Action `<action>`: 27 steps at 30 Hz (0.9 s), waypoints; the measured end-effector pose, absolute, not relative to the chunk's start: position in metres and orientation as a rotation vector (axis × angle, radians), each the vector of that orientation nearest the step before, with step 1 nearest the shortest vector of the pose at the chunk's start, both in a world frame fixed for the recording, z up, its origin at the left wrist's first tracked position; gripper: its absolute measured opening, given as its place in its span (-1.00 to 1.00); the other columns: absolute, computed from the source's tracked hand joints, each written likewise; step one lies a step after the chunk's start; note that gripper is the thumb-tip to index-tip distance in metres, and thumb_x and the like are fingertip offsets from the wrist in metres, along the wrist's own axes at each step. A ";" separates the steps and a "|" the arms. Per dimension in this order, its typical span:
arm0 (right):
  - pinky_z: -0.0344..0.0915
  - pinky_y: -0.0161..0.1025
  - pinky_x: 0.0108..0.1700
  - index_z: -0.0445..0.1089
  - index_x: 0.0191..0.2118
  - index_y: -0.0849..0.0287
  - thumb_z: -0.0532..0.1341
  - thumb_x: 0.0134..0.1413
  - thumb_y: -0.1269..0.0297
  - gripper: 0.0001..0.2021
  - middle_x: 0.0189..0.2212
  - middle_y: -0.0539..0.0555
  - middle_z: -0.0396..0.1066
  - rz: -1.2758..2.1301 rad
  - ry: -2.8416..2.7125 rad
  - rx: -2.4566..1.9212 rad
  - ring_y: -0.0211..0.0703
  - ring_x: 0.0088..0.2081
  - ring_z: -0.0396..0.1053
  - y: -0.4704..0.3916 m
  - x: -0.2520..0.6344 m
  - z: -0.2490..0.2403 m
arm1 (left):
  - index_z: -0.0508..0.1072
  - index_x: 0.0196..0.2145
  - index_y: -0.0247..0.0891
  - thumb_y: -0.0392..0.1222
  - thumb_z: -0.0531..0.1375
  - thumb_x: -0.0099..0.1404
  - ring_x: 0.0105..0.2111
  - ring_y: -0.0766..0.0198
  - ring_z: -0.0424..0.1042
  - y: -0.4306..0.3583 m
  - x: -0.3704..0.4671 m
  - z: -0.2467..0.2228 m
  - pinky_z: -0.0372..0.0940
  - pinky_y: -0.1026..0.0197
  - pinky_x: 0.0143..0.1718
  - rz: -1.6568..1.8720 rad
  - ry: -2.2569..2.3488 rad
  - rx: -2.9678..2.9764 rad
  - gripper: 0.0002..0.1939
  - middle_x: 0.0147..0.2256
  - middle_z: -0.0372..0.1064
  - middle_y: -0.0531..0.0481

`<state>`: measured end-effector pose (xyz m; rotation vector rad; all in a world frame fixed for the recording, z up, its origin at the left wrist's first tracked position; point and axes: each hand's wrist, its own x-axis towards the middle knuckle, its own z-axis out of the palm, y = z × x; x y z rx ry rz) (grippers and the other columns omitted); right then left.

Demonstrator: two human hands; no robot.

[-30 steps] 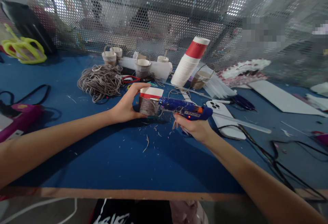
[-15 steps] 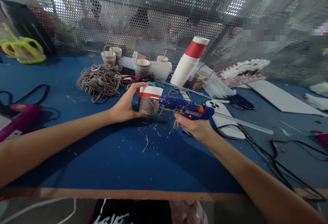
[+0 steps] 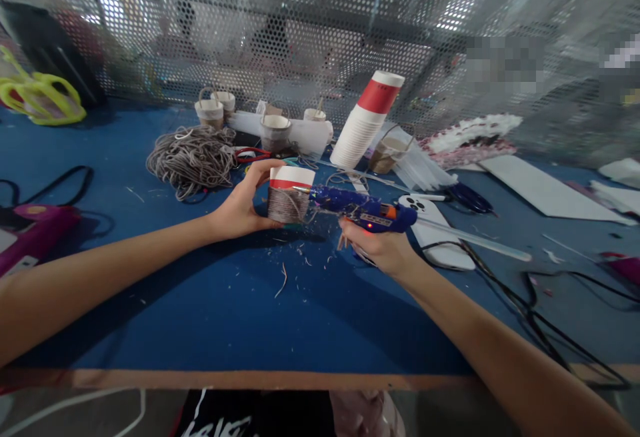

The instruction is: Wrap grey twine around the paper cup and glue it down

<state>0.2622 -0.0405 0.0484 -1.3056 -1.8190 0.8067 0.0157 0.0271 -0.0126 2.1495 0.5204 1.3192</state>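
My left hand (image 3: 243, 205) is closed around the left side of a paper cup (image 3: 289, 205). Brown-grey cord is wound around the cup's lower part, with a red band and white showing above it. My right hand (image 3: 376, 242) grips a blue hot glue gun (image 3: 340, 200), its small red light lit. The gun's metal nozzle points left and meets the cup's side, just at the top of the wound cord. A clear glue stick (image 3: 480, 240) sticks out of the gun's back. Some of my left fingers are hidden behind the cup.
A heap of cord (image 3: 193, 158), a tilted stack of paper cups (image 3: 366, 120) and small cord-wrapped baskets (image 3: 275, 132) stand behind my hands. A white phone (image 3: 440, 240) and black cable (image 3: 505, 294) lie at right. A purple device (image 3: 43, 230) is at left; thread scraps (image 3: 283, 280) lie in front.
The whole view has shifted very slightly, so everything sits a little further left. Both hands keep their holds, and the nozzle stays at the cup's side.
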 end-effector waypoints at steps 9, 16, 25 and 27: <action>0.11 -0.28 -0.60 0.20 -0.69 0.08 0.17 -0.09 0.26 -0.76 -0.80 -0.13 0.13 0.790 -1.804 -1.295 -0.33 -0.72 0.09 -0.041 0.263 0.047 | 0.06 0.15 -0.14 -0.22 0.46 -0.01 0.22 -0.08 0.26 0.026 0.017 -0.011 0.14 -0.21 0.29 1.318 0.522 2.116 -0.12 0.16 0.18 -0.26; 0.17 -0.26 -0.58 0.21 -0.71 0.07 0.18 -0.09 0.25 -0.74 -0.81 -0.11 0.14 0.793 -1.799 -1.324 -0.30 -0.71 0.13 -0.041 0.263 0.048 | 0.07 0.15 -0.13 -0.20 0.48 -0.04 0.22 -0.09 0.27 0.026 0.017 -0.013 0.14 -0.21 0.29 1.341 0.522 2.072 -0.10 0.17 0.16 -0.25; 0.17 -0.28 -0.58 0.22 -0.69 0.08 0.18 -0.09 0.24 -0.75 -0.77 -0.10 0.18 0.768 -1.820 -1.299 -0.30 -0.69 0.17 -0.040 0.268 0.045 | 0.07 0.14 -0.12 -0.17 0.48 -0.03 0.18 -0.04 0.31 0.027 0.019 -0.014 0.18 -0.16 0.27 1.363 0.510 2.058 -0.10 0.15 0.19 -0.23; 0.17 -0.28 -0.59 0.21 -0.67 0.08 0.20 -0.07 0.22 -0.74 -0.77 -0.11 0.18 0.769 -1.815 -1.325 -0.31 -0.70 0.16 -0.039 0.271 0.043 | 0.07 0.14 -0.13 -0.16 0.47 -0.03 0.18 -0.04 0.31 0.027 0.018 -0.013 0.20 -0.16 0.26 1.365 0.521 2.075 -0.11 0.14 0.20 -0.23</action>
